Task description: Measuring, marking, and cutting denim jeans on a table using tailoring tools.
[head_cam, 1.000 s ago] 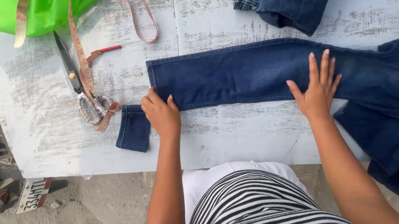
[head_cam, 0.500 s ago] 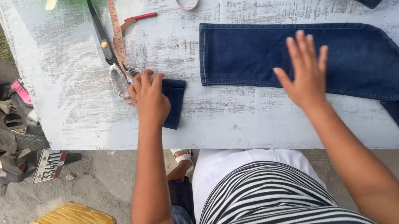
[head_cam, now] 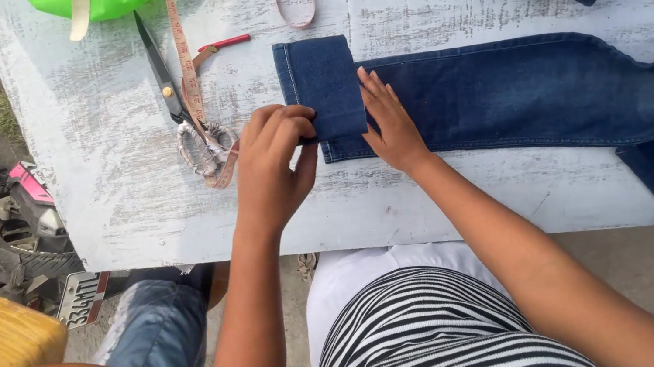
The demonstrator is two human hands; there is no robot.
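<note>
The left hand pinches the cut denim piece over the jean leg's left end; the right hand, open, apparently presses flat. A slack pinch could skew their alignment.

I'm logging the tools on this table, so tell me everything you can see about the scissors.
The scissors lie flat on the white, worn table, blades shut and pointing away from the person, looped handles nearest the table's front edge. The blades look like dark metal, long and narrow; the handles look pale and silvery. A measuring tape runs alongside the blades and lies across the handles. No hand touches them; the left hand is nearest, just to the right of the handles.
</note>
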